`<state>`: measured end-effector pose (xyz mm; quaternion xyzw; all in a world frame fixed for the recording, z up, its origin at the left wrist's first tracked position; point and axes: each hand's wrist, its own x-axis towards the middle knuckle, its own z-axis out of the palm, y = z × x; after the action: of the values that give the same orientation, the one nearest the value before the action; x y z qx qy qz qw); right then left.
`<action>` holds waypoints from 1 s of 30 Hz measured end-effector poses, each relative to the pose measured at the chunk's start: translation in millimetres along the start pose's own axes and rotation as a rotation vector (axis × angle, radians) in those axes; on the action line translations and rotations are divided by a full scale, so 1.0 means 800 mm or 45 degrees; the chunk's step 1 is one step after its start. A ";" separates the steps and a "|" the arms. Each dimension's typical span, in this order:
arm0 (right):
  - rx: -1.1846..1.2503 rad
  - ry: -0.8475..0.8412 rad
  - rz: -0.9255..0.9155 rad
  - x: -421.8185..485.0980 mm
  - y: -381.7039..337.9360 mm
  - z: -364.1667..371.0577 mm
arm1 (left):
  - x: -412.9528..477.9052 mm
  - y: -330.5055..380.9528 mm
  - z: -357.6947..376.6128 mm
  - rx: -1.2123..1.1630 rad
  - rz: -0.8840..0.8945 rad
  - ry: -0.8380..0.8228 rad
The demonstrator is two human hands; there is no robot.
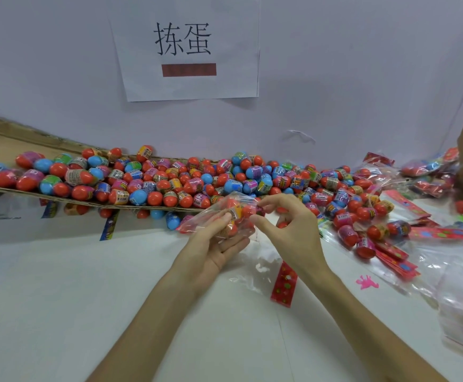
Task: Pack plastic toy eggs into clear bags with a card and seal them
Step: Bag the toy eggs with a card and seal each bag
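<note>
While cradled by left hand [213, 245], egg-filled bag [224, 216] lengthwise left-right, right hand [288, 227] pinching its mouth.

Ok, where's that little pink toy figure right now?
In the head view, the pink toy figure lies loose on the white table, right of the right hand, between the red card strip and the clear bags.

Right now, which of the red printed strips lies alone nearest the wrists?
The red strip lying on the white table just below the right hand; the other red strips are heaped further right.
</note>
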<state>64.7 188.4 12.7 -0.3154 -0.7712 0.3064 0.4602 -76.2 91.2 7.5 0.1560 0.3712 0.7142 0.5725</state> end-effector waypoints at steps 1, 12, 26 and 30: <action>0.006 -0.005 0.010 0.000 -0.001 0.000 | 0.000 0.000 0.000 0.012 -0.008 -0.006; 0.041 -0.222 0.003 -0.008 -0.005 0.007 | 0.005 -0.005 -0.005 0.035 0.009 -0.036; 0.523 0.010 0.213 0.007 -0.015 -0.014 | 0.001 0.003 -0.001 -0.254 -0.116 0.013; 0.387 0.097 0.075 0.006 -0.008 -0.008 | 0.000 0.003 -0.001 -0.252 -0.132 0.009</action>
<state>67.1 189.1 22.3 -0.2760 -0.6884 0.4206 0.5224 -78.4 91.0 8.4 0.0767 0.3084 0.7175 0.6198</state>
